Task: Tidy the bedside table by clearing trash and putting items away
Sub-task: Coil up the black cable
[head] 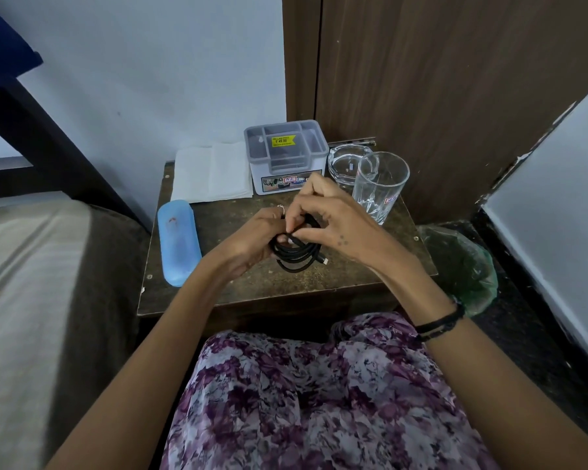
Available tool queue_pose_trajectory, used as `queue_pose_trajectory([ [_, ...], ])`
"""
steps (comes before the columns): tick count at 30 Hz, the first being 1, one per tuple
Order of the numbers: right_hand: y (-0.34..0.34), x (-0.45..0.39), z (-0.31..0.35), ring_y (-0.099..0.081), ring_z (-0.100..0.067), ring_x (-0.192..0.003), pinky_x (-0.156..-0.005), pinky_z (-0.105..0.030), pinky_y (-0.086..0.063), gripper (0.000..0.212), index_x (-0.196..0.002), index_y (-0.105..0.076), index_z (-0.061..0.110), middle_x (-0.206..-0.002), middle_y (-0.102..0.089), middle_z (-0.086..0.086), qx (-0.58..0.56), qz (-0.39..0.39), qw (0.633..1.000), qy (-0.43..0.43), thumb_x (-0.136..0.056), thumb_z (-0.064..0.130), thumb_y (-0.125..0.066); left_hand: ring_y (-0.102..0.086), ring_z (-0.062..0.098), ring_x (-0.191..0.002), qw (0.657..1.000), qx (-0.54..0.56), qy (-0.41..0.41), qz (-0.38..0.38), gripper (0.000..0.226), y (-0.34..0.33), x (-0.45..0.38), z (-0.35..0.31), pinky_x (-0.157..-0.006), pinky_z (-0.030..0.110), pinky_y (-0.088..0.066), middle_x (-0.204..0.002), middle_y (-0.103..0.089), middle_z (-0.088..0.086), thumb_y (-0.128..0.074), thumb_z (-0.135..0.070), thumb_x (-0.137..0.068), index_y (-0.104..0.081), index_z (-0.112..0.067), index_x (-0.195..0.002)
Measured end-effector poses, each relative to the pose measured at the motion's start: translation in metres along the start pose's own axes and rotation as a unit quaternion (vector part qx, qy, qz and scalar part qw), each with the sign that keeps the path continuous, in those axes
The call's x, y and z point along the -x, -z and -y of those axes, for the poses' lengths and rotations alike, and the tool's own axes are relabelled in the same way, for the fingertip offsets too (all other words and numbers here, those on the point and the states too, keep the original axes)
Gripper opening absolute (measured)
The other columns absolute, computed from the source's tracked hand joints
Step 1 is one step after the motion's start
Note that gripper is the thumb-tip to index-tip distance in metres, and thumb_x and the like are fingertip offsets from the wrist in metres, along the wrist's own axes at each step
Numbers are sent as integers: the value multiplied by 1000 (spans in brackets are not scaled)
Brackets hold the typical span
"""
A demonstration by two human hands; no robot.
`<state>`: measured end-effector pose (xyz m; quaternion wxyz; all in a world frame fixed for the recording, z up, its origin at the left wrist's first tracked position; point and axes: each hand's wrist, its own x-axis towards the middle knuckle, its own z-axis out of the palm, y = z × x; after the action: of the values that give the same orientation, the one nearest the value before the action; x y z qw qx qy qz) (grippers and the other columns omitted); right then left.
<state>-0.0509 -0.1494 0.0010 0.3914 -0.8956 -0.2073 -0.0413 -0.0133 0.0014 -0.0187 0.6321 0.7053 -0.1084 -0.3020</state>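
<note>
- The left hand (252,237) is curled closed around a coiled black cable (294,254), its palm cupping the bundle's left side, with a ring on one finger.
- The right hand (330,218) pinches a strand at the top of the coil between thumb and forefinger; the other fingers are bent and raised above it.
- The cable is thin, matte and wound into several loose loops, and a small pale connector sticks out at its lower right. It is held just above the middle of the bedside table (370,273).
- The table top is dark brown, worn and speckled, with chipped pale edges.
- A light blue case (179,242), long with rounded ends and smooth like plastic, lies along the table's left edge.
- A folded white tissue (213,173), soft and lightly creased, lies flat at the back left.
- Beside it stands a grey plastic organiser box (286,154) with open compartments and a yellow price sticker on top.
- A clear glass ashtray (345,162), thick-walled, sits to the right of the box, just behind a tall clear tumbler (379,188) that stands upright.
- A crumpled greenish plastic bag (462,266), translucent, lies on the dark floor to the right of the table.
</note>
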Motion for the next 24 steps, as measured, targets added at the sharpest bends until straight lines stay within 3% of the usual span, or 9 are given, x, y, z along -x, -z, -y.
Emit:
queue_pose_trajectory([
  [3, -3, 7, 2, -42, 2, -77, -69, -18, -42, 5, -82, -67, 22, -84, -41, 7, 65, -28, 997, -22, -81, 18, -69, -34, 2, -40, 999, -36, 1, -18, 25, -1, -2, 0, -43, 17, -27, -46, -40, -9, -37, -6, -97, -51, -12, -76],
  [6, -7, 16, 7, -42, -6, -74, -62, -24, -41, 8, -90, -68, 20, -87, -44, 3, 119, -52, 989, -66, -86, 17, -62, -31, 0, -34, 995, -84, -12, -55, 13, 1, -4, -1, -36, 15, -24, -39, -37, -10, -36, -10, -98, -48, -6, -94],
  [9, -14, 19, 10, -40, -7, -74, -60, -20, -33, 21, -106, -68, 20, -91, -45, 1, 157, -66, 978, -116, -89, 23, -57, -35, 4, -41, 983, -142, -23, -117, 12, -2, -4, -1, -44, 23, -26, -53, -38, -3, -39, -12, -97, -49, -6, -94],
  [13, -24, 16, 17, -43, -11, -73, -62, -27, -44, 25, -109, -69, 17, -86, -44, -2, 171, -94, 971, -138, -90, 30, -58, -38, 12, -56, 972, -169, -36, -161, 11, -9, -2, 2, -52, 27, -30, -62, -43, -1, -41, -14, -96, -49, -7, -95],
  [19, -36, 15, 26, -59, -24, -83, -64, -29, -49, 19, -105, -67, 8, -88, -39, -2, 226, -120, 953, -165, -93, 17, -54, -47, 3, -65, 965, -174, -78, -178, 8, -21, -1, -3, -57, 16, -38, -74, -51, -9, -41, -11, -96, -48, -14, -99],
  [24, -45, 14, 31, -63, -29, -85, -67, -30, -48, 22, -110, -61, 5, -110, -49, -11, 236, -126, 941, -210, -97, 11, -45, -49, 4, -66, 965, -136, -81, -209, 7, -28, 0, -3, -52, 7, -38, -80, -52, -11, -44, -11, -95, -46, -16, -99],
])
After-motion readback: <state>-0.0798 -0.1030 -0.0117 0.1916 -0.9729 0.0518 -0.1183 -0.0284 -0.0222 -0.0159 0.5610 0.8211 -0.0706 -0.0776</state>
